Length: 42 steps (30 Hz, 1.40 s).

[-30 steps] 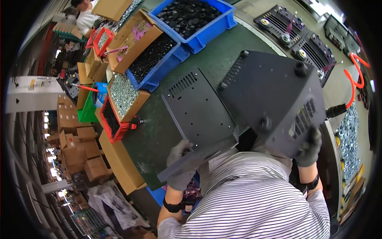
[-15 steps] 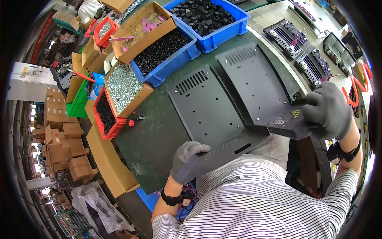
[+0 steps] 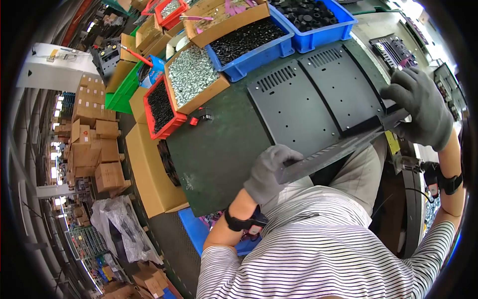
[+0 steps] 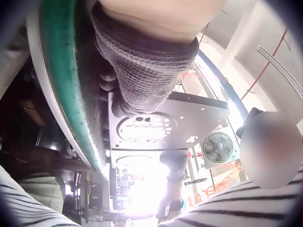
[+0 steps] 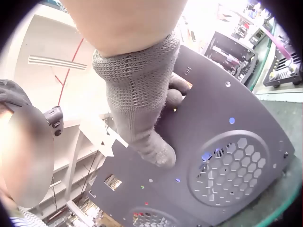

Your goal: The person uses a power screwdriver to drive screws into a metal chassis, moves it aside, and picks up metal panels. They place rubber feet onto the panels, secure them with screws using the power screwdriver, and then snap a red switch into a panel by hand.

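Two dark metal panels with slotted far ends lie side by side on the green table, the left panel [image 3: 294,112] and the right panel [image 3: 344,87], their bent-up flanges towards the person. My gloved left hand [image 3: 270,173] grips the left end of the left panel's flange. At the right end of the right panel's flange, my gloved right hand [image 3: 422,108] pinches the edge. In the left wrist view the left glove [image 4: 142,85] covers part of a flange with a round grille. The right wrist view shows the right glove [image 5: 137,109] against a flange [image 5: 189,142] with honeycomb grilles.
Beyond the panels stand blue bins [image 3: 251,55] of black parts. To the left are a carton of silver screws [image 3: 191,77], a red bin [image 3: 160,107] and a small red-and-black item [image 3: 200,117]. Assembled units [image 3: 393,52] sit at the far right.
The right panel, first held up with its footed underside showing, has been turned over and lowered beside the left panel. The right hand has moved to its flange; the left hand still grips the left panel.
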### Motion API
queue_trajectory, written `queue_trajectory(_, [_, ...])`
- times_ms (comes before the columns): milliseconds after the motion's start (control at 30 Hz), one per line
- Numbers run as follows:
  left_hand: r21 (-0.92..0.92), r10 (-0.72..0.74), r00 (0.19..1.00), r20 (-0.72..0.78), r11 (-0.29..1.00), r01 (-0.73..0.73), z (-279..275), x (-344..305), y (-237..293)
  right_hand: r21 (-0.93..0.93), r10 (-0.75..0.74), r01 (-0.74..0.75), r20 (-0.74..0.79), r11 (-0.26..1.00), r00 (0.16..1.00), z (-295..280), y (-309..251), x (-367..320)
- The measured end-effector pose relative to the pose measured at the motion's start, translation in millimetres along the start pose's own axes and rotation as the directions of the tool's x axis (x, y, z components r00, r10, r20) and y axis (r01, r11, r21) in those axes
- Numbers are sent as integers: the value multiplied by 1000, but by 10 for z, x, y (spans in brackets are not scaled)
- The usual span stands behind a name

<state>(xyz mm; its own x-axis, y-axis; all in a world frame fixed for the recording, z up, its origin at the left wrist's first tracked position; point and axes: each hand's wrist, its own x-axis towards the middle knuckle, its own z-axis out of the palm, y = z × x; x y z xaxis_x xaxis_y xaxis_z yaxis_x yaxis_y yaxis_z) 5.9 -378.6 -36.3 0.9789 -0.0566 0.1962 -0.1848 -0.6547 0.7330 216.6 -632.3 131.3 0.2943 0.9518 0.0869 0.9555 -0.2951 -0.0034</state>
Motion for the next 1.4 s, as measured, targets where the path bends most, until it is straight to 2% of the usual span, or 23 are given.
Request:
queue_trajectory(67, [-78, 1, 998, -59, 997, -6, -202, 16, 109, -12, -22, 20, -164, 1000, 986, -130, -74, -155])
queue_trajectory(100, [73, -9, 998, -58, 997, 13, -399, 27, 113, 33, -7, 14, -198, 999, 980, -223, -98, -263])
queue_trajectory(133, [305, 97, 983, -154, 951, -46, -588, 66, -11, 57, 52, -38, -256, 998, 965, -298, -149, -430])
queue_trajectory(200, [588, -25, 935, -353, 772, 243, -924, 80, -258, 110, 150, -121, -320, 987, 935, -384, -197, -797])
queue_trajectory(267, [671, -185, 846, -501, 534, 514, -1087, 17, -771, 192, 273, -215, -363, 957, 891, -379, -264, -1133])
queue_trajectory(300, [694, -309, 817, -487, 431, 577, -1118, 8, -1001, 264, 342, -254, -375, 930, 862, -343, -331, -1203])
queue_trajectory(367, [709, -301, 785, -542, 337, 619, -1013, 72, -1108, 437, 443, -263, -385, 860, 810, -246, -463, -1262])
queue_trajectory(433, [664, -345, 747, -569, 343, 664, -1023, 180, -1127, 584, 473, -197, -366, 787, 801, -73, -546, -1289])
queue_trajectory(533, [702, -298, 780, -550, 341, 625, -1170, 218, -1287, 704, 342, -34, -302, 710, 890, 139, -571, -1175])
queue_trajectory(600, [270, -450, 789, -418, 768, 581, -1311, 315, -1388, 738, 243, 79, -318, 670, 916, 227, -602, -1016])
queue_trajectory(633, [-300, -627, 751, -205, 771, 562, -1350, 487, -999, 767, 211, 150, -350, 624, 912, 263, -639, -913])
queue_trajectory(700, [-420, -329, 943, -42, 862, 282, -1302, 838, -29, 736, 205, 177, -397, 654, 895, 274, -721, -695])
queue_trajectory(767, [-374, -200, 971, 132, 897, 235, -1189, 1064, 1015, 609, 231, 223, -576, 762, 785, 289, -795, -441])
queue_trajectory(800, [-330, -111, 968, 227, 926, 184, -1133, 1154, 1325, 605, 234, 217, -577, 766, 782, 236, -829, -352])
queue_trajectory(867, [-288, -14, 946, 325, 951, 113, -959, 1235, 1722, 566, 246, 371, -735, 736, 632, 153, -853, -257])
queue_trajectory(967, [-304, 77, 881, 466, 950, 78, -767, 1293, 2032, 505, 131, 381, -718, 775, 684, 132, -770, -464])
queue_trajectory(1067, [-25, -2, 870, 493, 1000, 17, -751, 1388, 2188, 562, 261, 267, -686, 782, 679, 113, -634, -764])
queue_trajectory(1100, [53, 84, 902, 424, 992, -118, -761, 1439, 2179, 594, 317, 207, -654, 777, 687, 135, -548, -866])
queue_trajectory(1233, [154, 90, 948, 306, 978, -143, -778, 1812, 2101, 627, 532, -102, -552, 772, 642, 301, -248, -1083])
queue_trajectory(1267, [260, 111, 952, 284, 947, -188, -744, 1903, 2045, 630, 578, -147, -561, 762, 592, 410, -231, -1058])
queue_trajectory(1300, [266, 103, 952, 289, 946, -184, -693, 1976, 2021, 638, 583, -143, -559, 757, 590, 451, -202, -1048])
queue_trajectory(1367, [384, 181, 898, 401, 857, -344, -553, 2087, 2016, 617, 498, -100, -518, 781, 695, 501, -140, -1006])
queue_trajectory(1400, [385, 189, 873, 450, 840, -381, -468, 2129, 2021, 538, 442, -87, -577, 838, 686, 530, -126, -940])
